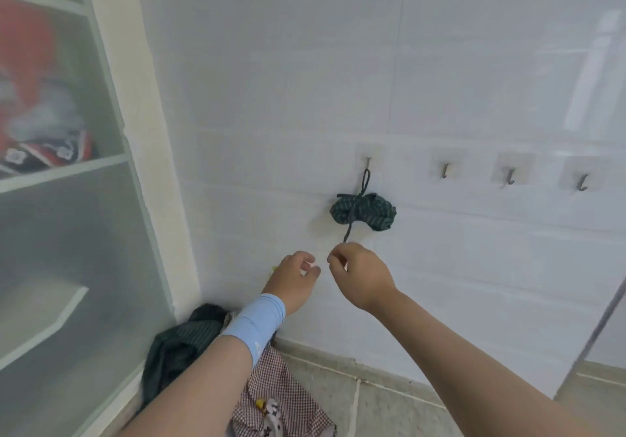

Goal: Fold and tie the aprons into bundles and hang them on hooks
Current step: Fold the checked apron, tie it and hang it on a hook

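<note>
Apron bundle (364, 212) hangs on hook (367, 163), just above R hand (360, 275), whose fingers (336, 258) pinch its dangling cord (349, 229); L hand (294, 279) beside, fingers loosely curled, holding nothing.

Bundle (369, 213): soft matt cloth, dark green with thin pale stripes; cord (348, 231) round it matt, woven. Hooks (509, 178) above and right of bundle: dull metal on clear glossy plastic pads (518, 165). Wall (271, 81) behind bundle: smooth glossy tile. Below-left of bundle: checked cloth (271, 379), matt; floor (389, 409) speckled, stone-like, matt.
</note>
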